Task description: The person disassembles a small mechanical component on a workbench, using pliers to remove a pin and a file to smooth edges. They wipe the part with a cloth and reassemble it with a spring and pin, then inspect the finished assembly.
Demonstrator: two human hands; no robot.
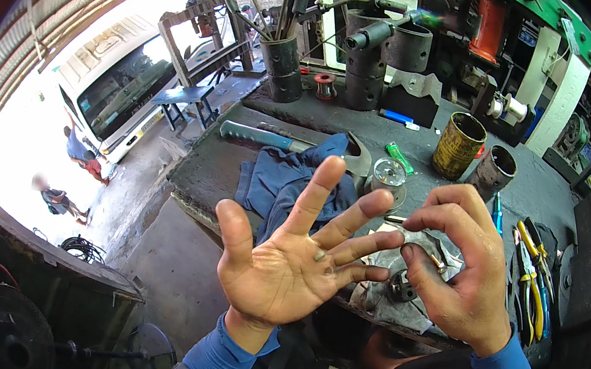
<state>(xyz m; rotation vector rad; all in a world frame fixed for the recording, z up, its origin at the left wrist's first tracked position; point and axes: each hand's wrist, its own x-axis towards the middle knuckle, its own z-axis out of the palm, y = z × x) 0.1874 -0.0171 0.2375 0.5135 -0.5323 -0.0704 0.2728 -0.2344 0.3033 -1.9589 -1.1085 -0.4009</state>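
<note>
Palm up and fingers spread, my left hand (285,272) is raised over the bench edge. A small pale bit (319,255) shows at the base of its fingers; I cannot tell what it is. Beside its fingertips, my right hand (467,261) is closed in a pinch, thumb toward forefinger. What the pinch holds, if anything, is too small to make out. A small copper-coloured piece (438,262) shows by the right thumb. Beneath the hands, a dark round metal part (402,286) lies on a grey cloth (370,297), partly hidden by the fingers.
A hammer (257,135) and blue cloth (277,182) lie behind my left hand. Tins, including a yellow one (458,145), stand farther back. Pliers (531,280) lie at the right. A torch (373,35) rests on metal cylinders, with a coloured glow at its tip. People and a van (126,90) are outside.
</note>
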